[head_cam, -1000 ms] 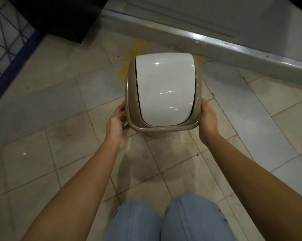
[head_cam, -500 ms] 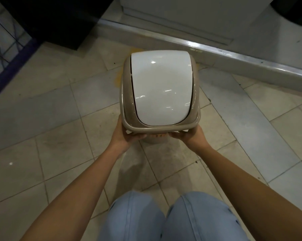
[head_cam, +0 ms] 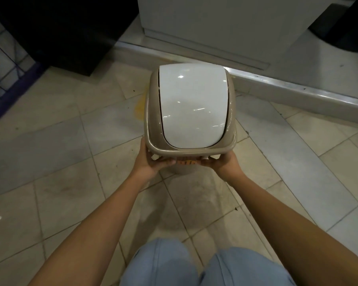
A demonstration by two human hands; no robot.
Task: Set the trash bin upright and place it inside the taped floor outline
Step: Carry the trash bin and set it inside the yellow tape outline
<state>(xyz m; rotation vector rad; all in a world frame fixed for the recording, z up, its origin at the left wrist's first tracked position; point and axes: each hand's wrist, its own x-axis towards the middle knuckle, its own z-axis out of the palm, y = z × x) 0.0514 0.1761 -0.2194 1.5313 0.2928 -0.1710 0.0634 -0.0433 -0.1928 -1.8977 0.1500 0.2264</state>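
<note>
The trash bin [head_cam: 191, 104] is beige with a glossy white swing lid, and I see it upright from above, in the middle of the floor near a raised step. My left hand [head_cam: 151, 162] grips under the near left of its rim. My right hand [head_cam: 223, 164] grips under the near right of the rim. The fingers of both hands curl beneath the rim's front edge. A strip of yellow tape [head_cam: 140, 107] shows on the tiles just left of the bin; the rest of the outline is hidden under it. Whether the bin's base touches the floor is hidden.
A grey metal-edged step [head_cam: 297, 93] runs behind the bin, with a white cabinet [head_cam: 225, 27] on it. A black box [head_cam: 71, 38] stands at the back left beside a wire rack with a blue base [head_cam: 11, 93]. My knees in blue jeans [head_cam: 205, 265] are at the bottom.
Both hands slid from the bin's sides to under its near front rim. The bin now sits farther from me, closer to the step, covering more of the yellow tape.
</note>
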